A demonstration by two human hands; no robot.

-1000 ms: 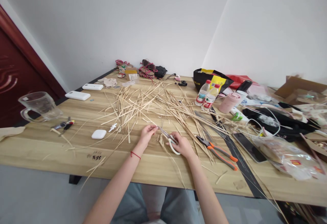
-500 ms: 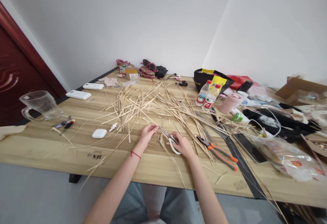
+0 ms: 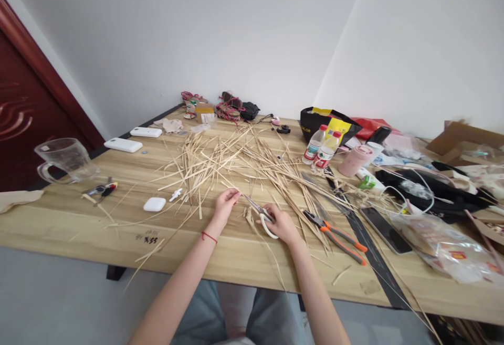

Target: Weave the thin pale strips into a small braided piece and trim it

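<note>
My right hand [image 3: 280, 223] is closed around the white handles of a pair of scissors [image 3: 255, 207], whose blades point up and left. At the tip of those blades, my left hand [image 3: 227, 204] pinches a thin pale strip [image 3: 232, 186], probably of straw or split bamboo. Whether the blades touch the strip I cannot make out. Beyond both hands lies a loose heap of pale strips [image 3: 212, 164]. A small bunched strip [image 3: 249, 216] rests on the table between my hands, its long tail curving toward the front edge.
Orange-handled pliers [image 3: 336, 236] lie right of my right hand, near a phone [image 3: 385, 229]. Two water bottles [image 3: 314, 145] and a pink cup [image 3: 355, 160] stand farther back. Leftward are a white earphone case [image 3: 154, 204] and a glass mug [image 3: 65, 160].
My left hand has shifted very slightly left, a little away from the scissor tips. The right hand and scissors stay nearly where they were; the view has moved slightly.
</note>
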